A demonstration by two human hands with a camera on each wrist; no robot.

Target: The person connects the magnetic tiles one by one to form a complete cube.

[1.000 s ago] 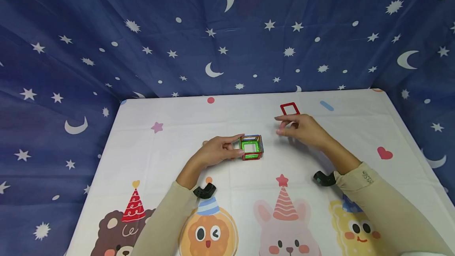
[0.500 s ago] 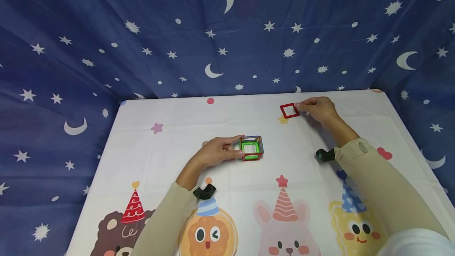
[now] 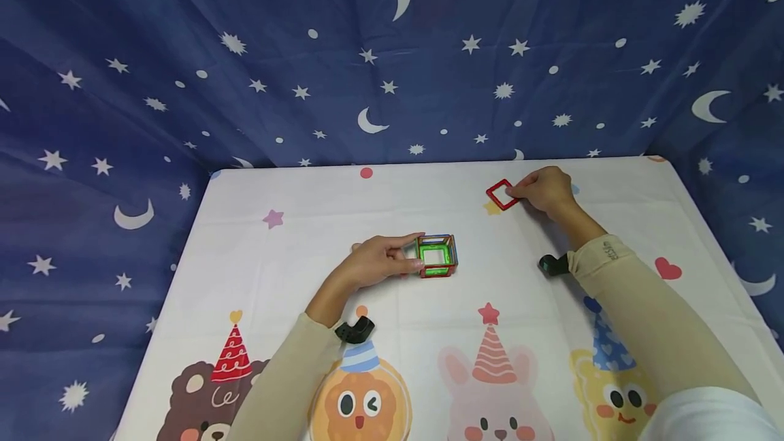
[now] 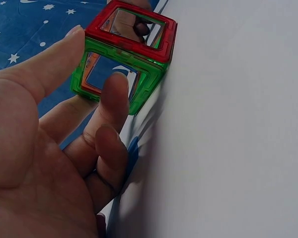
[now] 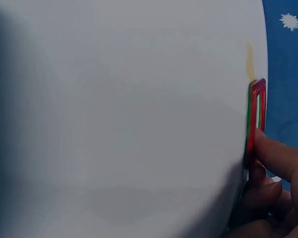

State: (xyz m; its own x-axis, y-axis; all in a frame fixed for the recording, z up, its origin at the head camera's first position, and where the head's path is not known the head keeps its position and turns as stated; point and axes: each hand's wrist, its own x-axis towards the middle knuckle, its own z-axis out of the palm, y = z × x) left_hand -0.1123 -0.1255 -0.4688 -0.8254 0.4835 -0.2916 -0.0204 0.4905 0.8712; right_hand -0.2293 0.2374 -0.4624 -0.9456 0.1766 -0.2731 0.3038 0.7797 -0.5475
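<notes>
My left hand (image 3: 380, 260) grips the side of a cube of magnetic tiles (image 3: 435, 271) near the middle of the table, thumb and fingers at its left side. Red and green frames of the cube (image 4: 149, 82) face the left wrist view. Farther back and to the right, my right hand (image 3: 545, 190) pinches a red square magnetic tile (image 3: 495, 201) by its near right corner. The right wrist view shows this tile (image 5: 252, 119) edge-on, with a green layer right behind the red one, and the thumb of the right hand (image 5: 283, 163) against it.
A white cloth with printed cartoon animals covers the table (image 3: 343, 203). Behind it hangs a dark blue curtain (image 3: 429, 73) with moons and stars. A black wrist camera (image 3: 355, 330) sits at the left cuff, another black camera (image 3: 554, 265) at the right one.
My right hand has reached back and right to the red tile and pinched it; the tile has turned slightly. My left hand has stayed on the cube.
</notes>
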